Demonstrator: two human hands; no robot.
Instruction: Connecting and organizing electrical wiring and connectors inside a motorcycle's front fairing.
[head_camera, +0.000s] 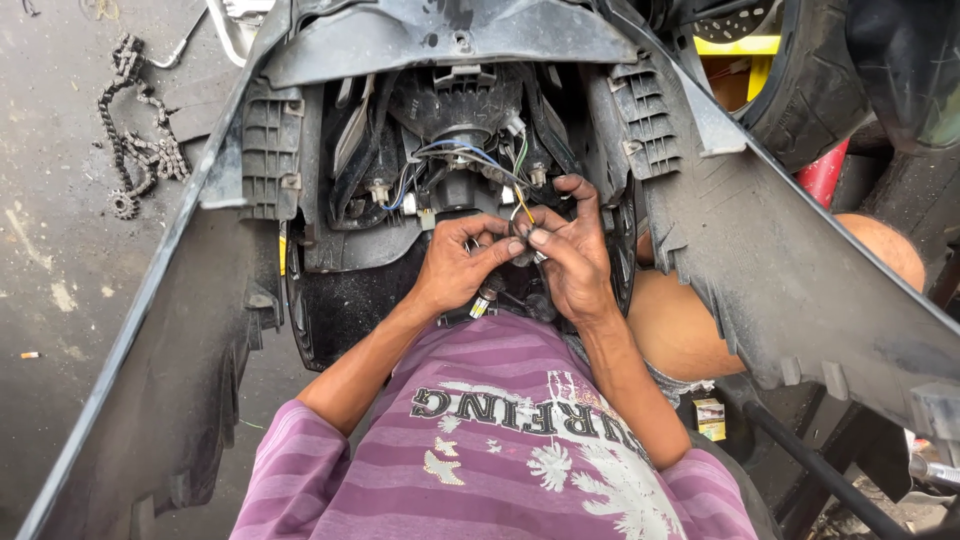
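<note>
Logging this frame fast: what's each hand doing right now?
Left hand: closed, pinching a small connector.
Right hand: closed on the same connector and its wires.

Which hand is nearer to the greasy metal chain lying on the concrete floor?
The left hand. The greasy metal chain lies far up and to the left of it on the concrete floor; the right hand sits farther away, on the other side of the left hand.
</note>
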